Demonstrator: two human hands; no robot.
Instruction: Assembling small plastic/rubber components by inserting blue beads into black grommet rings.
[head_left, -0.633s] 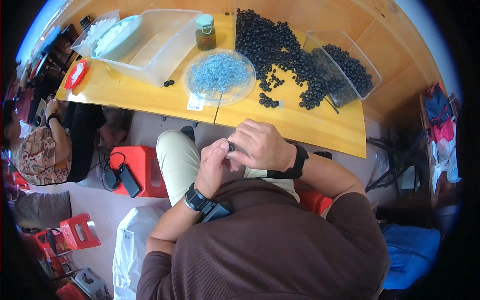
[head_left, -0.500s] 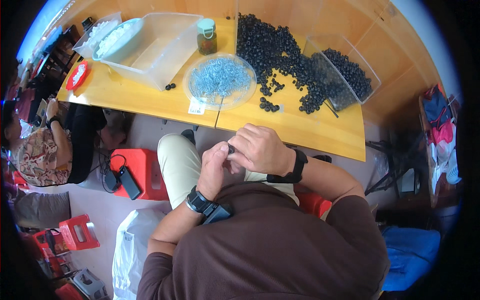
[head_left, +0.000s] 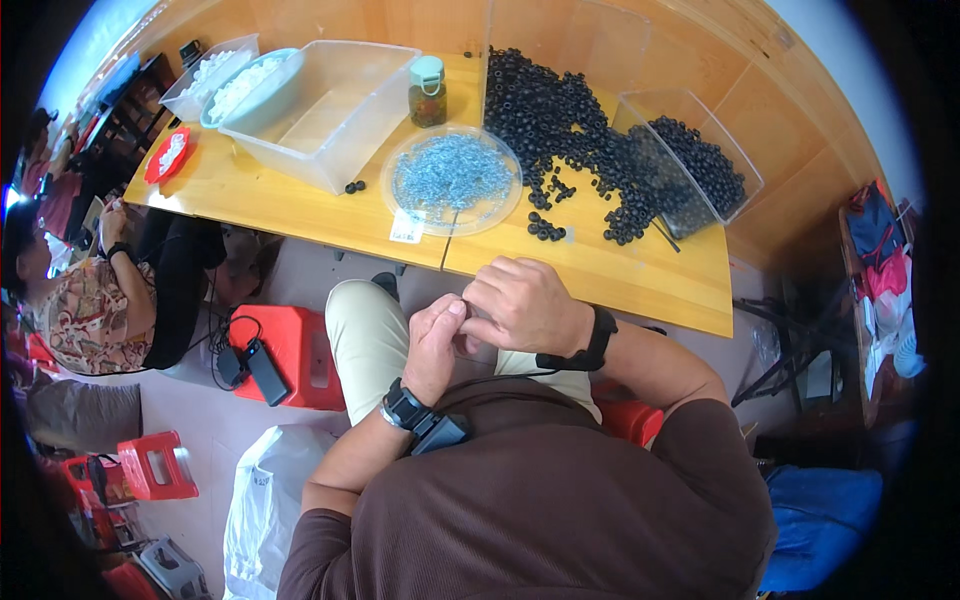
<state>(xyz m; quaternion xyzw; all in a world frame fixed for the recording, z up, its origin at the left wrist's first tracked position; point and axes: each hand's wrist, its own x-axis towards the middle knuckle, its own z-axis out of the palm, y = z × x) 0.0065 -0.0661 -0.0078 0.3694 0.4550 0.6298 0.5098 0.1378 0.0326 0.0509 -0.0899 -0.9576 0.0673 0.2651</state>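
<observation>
My left hand [head_left: 435, 342] and my right hand [head_left: 530, 303] meet above my lap, just in front of the table edge. Fingers of both are bent and closed together. A small black round piece showed between their fingertips a moment earlier; now the fingers mostly hide it. On the yellow table [head_left: 330, 225] beyond, a pile of similar black ring-like pieces [head_left: 545, 105] spreads out. A small cluster of them [head_left: 545, 229] lies nearest my right hand. To its left, a clear round plate [head_left: 512, 190] holds many tiny shiny bluish pieces [head_left: 450, 172].
A clear bin [head_left: 740, 165] of black pieces lies tilted at the right. At left stand a large clear tub [head_left: 330, 150], a lidded jar [head_left: 428, 95], a pale green bowl [head_left: 215, 112] and a red dish [head_left: 160, 165] of white pieces. Another person [head_left: 95, 310] sits at left.
The view has shifted, so the table sits slightly lower and to the right. My fingers have closed over the small black piece, which showed between them before.
</observation>
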